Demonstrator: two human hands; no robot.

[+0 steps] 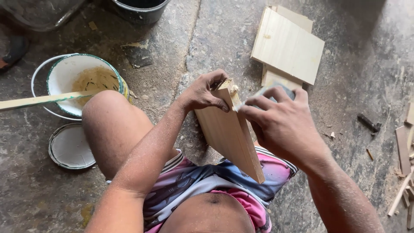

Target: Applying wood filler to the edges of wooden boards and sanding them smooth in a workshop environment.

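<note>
Gripped at its top corner by the left hand (202, 92), fingers curled over the far edge and thumb pressed on the near face: a board (228, 133) of pale, smooth wood, standing on edge and tilted, lower end resting on the lap against the pink and blue shorts (194, 181). Clean, light-yellow face with faint grain; narrow edge turned upward and running down toward the body; a small blob of pale paste (233, 89) sitting on that edge just beside the left fingertips. Closed around a grey tool (269, 91) just right of that grip: the right hand (280, 125), thumb and forefinger pinched near the tool's tip, which meets the board's top edge next to the paste. Most of the tool hidden inside the fist, so exact kind not clear. Both forearms dusted with fine sawdust.

Beyond the grip, well apart on the concrete floor (215, 39): a stack of similar pale boards (286, 45). Far to the left of the grip, past the bare knee (110, 125): a white bucket (82, 82) with yellowish paste inside and a flat stick (43, 100) laid across its rim, its round lid (71, 146) lying just beside it. Off to the right, wood scraps (403, 172) and a small dark piece (368, 122).
</note>
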